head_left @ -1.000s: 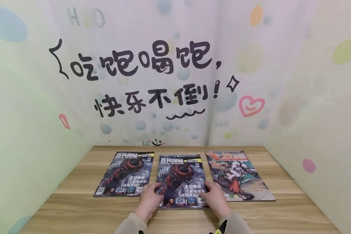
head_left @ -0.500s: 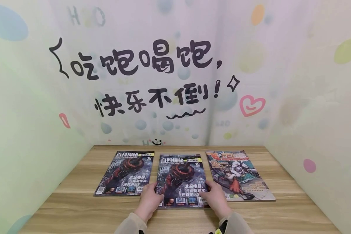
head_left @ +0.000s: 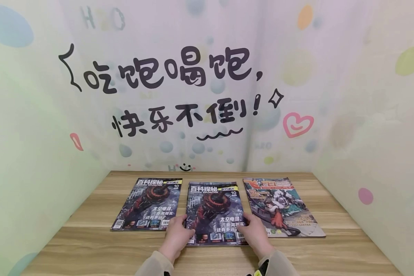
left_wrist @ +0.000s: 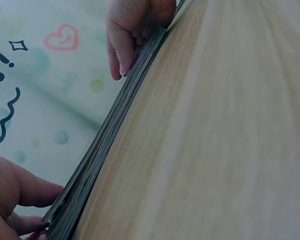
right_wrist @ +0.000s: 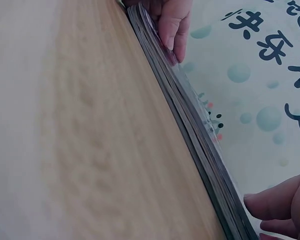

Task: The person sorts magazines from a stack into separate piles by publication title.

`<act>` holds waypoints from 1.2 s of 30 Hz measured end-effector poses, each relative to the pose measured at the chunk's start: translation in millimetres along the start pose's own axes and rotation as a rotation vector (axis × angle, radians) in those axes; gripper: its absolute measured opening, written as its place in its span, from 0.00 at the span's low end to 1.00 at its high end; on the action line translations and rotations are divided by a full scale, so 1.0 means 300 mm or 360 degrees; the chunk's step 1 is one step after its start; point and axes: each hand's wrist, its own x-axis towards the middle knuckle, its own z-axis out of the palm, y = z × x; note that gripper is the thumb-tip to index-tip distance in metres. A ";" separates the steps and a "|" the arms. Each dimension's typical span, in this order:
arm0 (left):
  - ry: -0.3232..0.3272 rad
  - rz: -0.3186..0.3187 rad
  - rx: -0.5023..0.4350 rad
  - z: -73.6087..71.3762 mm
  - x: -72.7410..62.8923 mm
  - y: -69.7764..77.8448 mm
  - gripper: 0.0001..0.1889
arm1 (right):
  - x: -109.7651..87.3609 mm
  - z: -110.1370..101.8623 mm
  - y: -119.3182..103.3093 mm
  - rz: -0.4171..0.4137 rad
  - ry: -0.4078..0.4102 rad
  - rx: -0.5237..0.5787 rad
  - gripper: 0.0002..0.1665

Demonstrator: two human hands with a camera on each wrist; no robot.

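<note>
Left hand [head_left: 177,234] and right hand [head_left: 257,233] grip a glossy, rectangular, paper-layered magazine stack [head_left: 214,214].

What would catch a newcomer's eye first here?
Probably the big black writing across the back wall, with a pink heart at its lower right. On the wooden table, the left hand and right hand hold the middle magazine stack by its sides, between a matching magazine and a different one.

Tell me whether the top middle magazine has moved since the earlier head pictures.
Yes, slightly: the top middle magazine has shifted to the right, away from the left magazine, which lies unmoved on the table.
</note>
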 end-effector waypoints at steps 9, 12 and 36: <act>0.0006 0.0038 -0.0058 0.003 0.002 0.011 0.33 | -0.009 0.006 -0.005 -0.0034 0.0083 0.0009 0.35; -0.0019 0.0060 -0.0109 0.002 0.003 0.014 0.32 | -0.011 0.004 -0.011 -0.0026 0.0089 0.0029 0.36; -0.0122 0.0028 -0.0437 -0.005 0.001 0.009 0.31 | -0.005 0.010 -0.012 0.0131 0.0065 0.0383 0.45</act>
